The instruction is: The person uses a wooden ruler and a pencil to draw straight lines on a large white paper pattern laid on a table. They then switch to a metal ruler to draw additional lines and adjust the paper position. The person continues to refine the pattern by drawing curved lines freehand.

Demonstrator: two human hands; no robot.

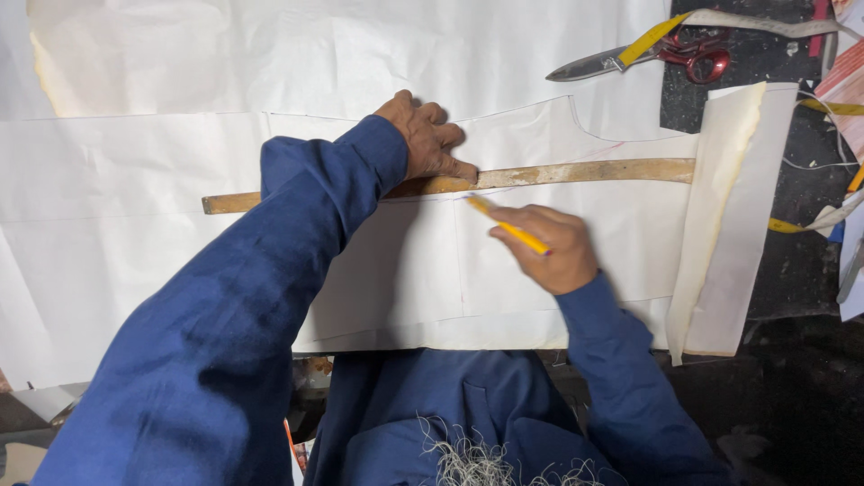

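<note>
My left hand (427, 137) presses down on a long worn wooden ruler (585, 172) that lies across a white paper pattern piece (540, 261). My right hand (551, 246) holds a yellow pencil (509, 227), its tip touching the paper just below the ruler's edge, close to my left fingers. Both arms are in dark blue sleeves. The middle of the ruler is hidden under my left forearm.
Large white paper sheets (270, 54) cover the table. Scissors with red handles (648, 56) lie at the top right, beside a yellow measuring tape (652, 38). A folded cream paper strip (720, 207) stands at the pattern's right end. Dark table surface (792, 270) shows on the right.
</note>
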